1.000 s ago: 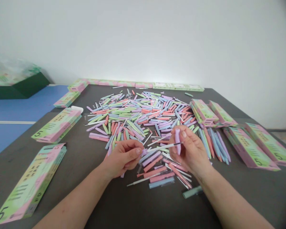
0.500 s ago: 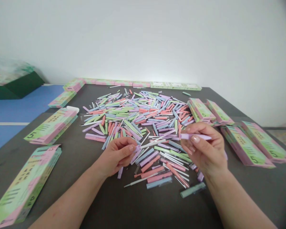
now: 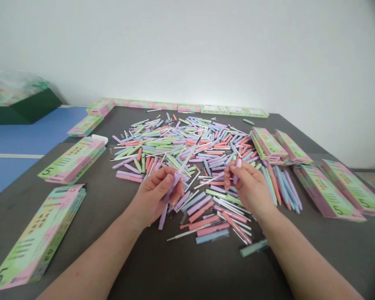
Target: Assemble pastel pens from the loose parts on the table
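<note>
My left hand (image 3: 162, 189) pinches a purple pen barrel (image 3: 176, 178), and a white refill (image 3: 189, 158) sticks out of it, slanting up to the right. Another purple piece (image 3: 163, 217) shows below those fingers; whether it is held cannot be made out. My right hand (image 3: 246, 183) is closed round a small purple pen part (image 3: 236, 173) with a reddish tip, held nearly upright and mostly covered by the fingers. Between and beyond both hands spreads a heap of loose pen parts (image 3: 162, 143) in purple, green, blue and coral, with white refills among them.
Capped-looking pens (image 3: 284, 187) lie in a row beside my right hand. Pastel boxes (image 3: 340, 191) stand at the right, more boxes (image 3: 40, 233) at the left, and a row of boxes (image 3: 165, 106) lines the back edge. A dark green crate (image 3: 34, 106) sits on a blue surface.
My right hand has moved left and down, and the tapered purple barrel it held pointing right is gone from view; an upright purple part shows there. The refill in my left hand now tilts upward.
</note>
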A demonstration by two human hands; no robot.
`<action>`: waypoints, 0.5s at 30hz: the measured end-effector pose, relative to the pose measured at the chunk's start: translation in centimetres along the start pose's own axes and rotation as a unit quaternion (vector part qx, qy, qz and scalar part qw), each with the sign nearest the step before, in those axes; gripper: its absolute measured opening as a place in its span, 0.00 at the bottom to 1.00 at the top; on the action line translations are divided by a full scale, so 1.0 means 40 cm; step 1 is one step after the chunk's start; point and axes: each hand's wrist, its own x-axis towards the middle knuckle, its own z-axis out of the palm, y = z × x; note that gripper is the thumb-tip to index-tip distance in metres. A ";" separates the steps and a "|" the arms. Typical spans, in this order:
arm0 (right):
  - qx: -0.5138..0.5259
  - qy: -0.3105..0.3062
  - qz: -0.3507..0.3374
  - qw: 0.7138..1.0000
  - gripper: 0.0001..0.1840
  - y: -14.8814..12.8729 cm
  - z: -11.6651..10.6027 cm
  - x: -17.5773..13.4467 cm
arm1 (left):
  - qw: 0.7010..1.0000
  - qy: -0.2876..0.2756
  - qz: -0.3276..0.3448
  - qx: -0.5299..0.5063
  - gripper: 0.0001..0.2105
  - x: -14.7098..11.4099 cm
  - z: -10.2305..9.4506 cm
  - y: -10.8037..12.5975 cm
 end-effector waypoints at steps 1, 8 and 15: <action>-0.076 -0.010 0.004 0.997 0.07 0.004 0.002 0.006 | 1.000 -0.003 0.001 -0.009 0.10 0.000 0.000 0.000; -0.503 -0.114 -0.043 0.856 0.14 0.016 0.015 0.084 | 0.998 0.016 0.005 -0.059 0.08 -0.003 0.010 0.017; -0.582 -0.101 -0.027 0.807 0.16 0.057 -0.010 0.162 | 0.996 0.020 0.009 -0.082 0.09 -0.005 0.022 0.025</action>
